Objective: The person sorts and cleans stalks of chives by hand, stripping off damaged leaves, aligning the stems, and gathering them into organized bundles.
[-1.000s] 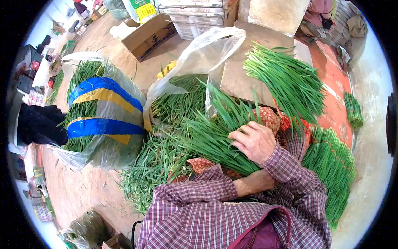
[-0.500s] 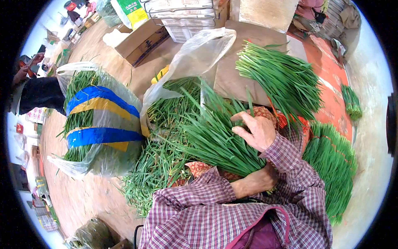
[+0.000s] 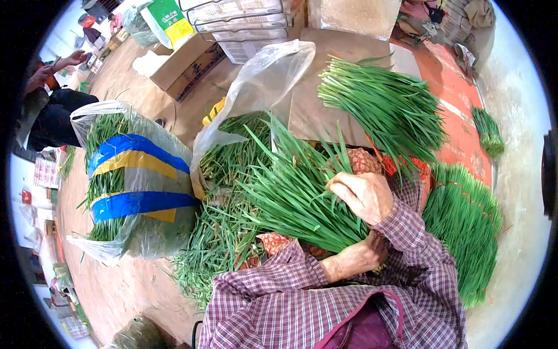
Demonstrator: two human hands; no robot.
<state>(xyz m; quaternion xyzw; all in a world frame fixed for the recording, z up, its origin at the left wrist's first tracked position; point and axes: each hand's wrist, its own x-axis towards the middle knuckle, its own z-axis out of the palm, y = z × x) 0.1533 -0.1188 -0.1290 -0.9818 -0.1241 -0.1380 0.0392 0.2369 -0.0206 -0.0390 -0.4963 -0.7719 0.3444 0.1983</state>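
A loose bunch of garlic chives (image 3: 302, 198) lies across my lap, leaves fanning up and left. My left hand (image 3: 361, 256) is closed round its base, where the stalk ends are mostly hidden. Over the upper side of the bunch, my right hand (image 3: 363, 195) has thumb and fingertips pinched together on chive leaves. Loose chive trimmings (image 3: 215, 256) are heaped to the left of the bunch. A patterned red cloth (image 3: 273, 243) shows under it.
Another chive bunch (image 3: 378, 104) lies on cardboard (image 3: 308, 119) ahead. Tied chives (image 3: 465, 227) stand at right, with a small bundle (image 3: 487, 131) beyond. A taped plastic bag of chives (image 3: 145, 180) and an open clear bag (image 3: 256, 75) stand left. Another person's hand (image 3: 75, 58) shows far left.
My right hand has moved slightly down and its spread fingers have closed on the leaves. My left hand keeps its hold on the base. The view has shifted slightly.
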